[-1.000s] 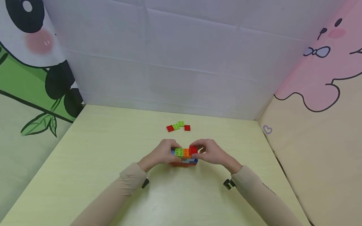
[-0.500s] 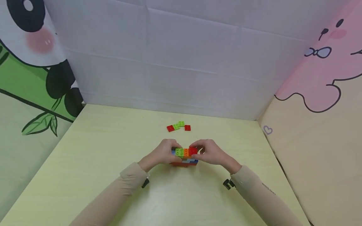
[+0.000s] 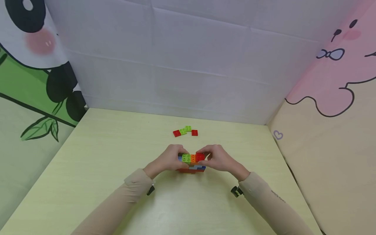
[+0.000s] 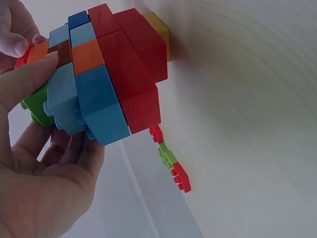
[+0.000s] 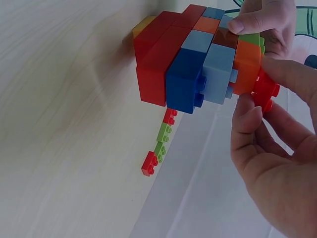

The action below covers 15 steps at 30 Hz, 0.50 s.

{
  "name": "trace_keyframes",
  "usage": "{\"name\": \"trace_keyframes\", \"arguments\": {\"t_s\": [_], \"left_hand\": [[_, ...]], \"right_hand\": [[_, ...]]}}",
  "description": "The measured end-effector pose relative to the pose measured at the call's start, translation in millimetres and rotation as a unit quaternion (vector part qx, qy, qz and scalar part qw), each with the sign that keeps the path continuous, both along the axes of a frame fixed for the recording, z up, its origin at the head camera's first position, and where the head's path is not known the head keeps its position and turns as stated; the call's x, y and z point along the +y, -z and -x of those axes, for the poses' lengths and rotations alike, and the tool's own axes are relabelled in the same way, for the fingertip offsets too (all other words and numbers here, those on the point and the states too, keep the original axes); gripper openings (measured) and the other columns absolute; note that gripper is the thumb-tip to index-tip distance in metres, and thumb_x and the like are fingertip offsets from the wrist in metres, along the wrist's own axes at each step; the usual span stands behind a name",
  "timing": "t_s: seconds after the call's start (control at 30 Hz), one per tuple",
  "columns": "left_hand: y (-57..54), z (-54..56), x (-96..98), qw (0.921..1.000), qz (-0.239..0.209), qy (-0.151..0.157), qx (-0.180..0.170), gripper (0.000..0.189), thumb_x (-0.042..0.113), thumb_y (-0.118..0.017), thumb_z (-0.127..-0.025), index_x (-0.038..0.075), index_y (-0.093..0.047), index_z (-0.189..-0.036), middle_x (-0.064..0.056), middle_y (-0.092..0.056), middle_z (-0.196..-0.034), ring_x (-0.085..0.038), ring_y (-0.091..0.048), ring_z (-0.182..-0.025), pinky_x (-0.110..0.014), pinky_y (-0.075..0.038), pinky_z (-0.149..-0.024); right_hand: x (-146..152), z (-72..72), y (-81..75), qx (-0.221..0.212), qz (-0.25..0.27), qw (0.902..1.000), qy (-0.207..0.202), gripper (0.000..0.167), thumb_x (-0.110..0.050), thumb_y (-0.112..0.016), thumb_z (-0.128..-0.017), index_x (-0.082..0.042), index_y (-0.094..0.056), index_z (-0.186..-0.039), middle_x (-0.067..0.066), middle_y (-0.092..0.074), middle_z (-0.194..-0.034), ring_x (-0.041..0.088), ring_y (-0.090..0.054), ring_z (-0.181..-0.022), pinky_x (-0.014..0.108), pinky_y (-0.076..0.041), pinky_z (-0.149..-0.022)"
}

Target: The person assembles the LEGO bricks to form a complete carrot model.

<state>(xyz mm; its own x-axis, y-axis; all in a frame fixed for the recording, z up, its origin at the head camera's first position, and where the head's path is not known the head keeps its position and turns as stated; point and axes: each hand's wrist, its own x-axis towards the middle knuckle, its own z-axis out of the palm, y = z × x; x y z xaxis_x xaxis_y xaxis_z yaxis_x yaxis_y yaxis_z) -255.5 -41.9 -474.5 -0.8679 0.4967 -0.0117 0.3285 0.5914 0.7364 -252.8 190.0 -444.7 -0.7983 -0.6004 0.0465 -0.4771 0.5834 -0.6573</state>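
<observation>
A layered model of toy building bricks [image 4: 131, 54] stands on the table, with red bricks low down, blue, light blue and orange ones above and a yellow one at its base. My left hand [image 3: 170, 159] grips its upper left part, thumb on the near side and fingers round the far side, by the green brick [image 3: 186, 158]. With thumb and fingers, my right hand [image 3: 218, 158] pinches a red brick [image 5: 266, 91] at the top right end, against the orange brick [image 5: 246, 59]. How firmly the red brick is seated cannot be seen.
Behind the model lie several loose bricks in a loose row: a red one [image 3: 177, 133], a small green one [image 3: 183, 131], another green [image 3: 188, 128] and a red one [image 3: 195, 133]. Beyond the pale table [image 3: 117, 140] rises a white cloth wall [image 3: 188, 78].
The red brick sits slightly lower, and less of the orange brick shows beside it. Both hands stay almost in place; the loose bricks have not moved.
</observation>
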Motion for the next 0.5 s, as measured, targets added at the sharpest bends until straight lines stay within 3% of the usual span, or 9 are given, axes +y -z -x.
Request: {"name": "trace_keyframes", "arguments": {"t_s": [0.5], "left_hand": [[1.1,1.4,-0.3,1.0000,-0.001,0.007,0.001,0.033,0.024,-0.082,-0.074,0.014,-0.073,-0.104,0.005,-0.056,-0.087,-0.016,-0.052,-0.083,-0.030,-0.047,-0.071]], "right_hand": [[-4.1,-2.0,-7.9,-0.021,-0.009,0.9997,0.007,0.033,-0.015,-0.079,-0.080,-0.006,-0.070,-0.111,-0.004,-0.067,-0.098,0.014,-0.060,-0.077,0.026,-0.052,-0.066]]}}
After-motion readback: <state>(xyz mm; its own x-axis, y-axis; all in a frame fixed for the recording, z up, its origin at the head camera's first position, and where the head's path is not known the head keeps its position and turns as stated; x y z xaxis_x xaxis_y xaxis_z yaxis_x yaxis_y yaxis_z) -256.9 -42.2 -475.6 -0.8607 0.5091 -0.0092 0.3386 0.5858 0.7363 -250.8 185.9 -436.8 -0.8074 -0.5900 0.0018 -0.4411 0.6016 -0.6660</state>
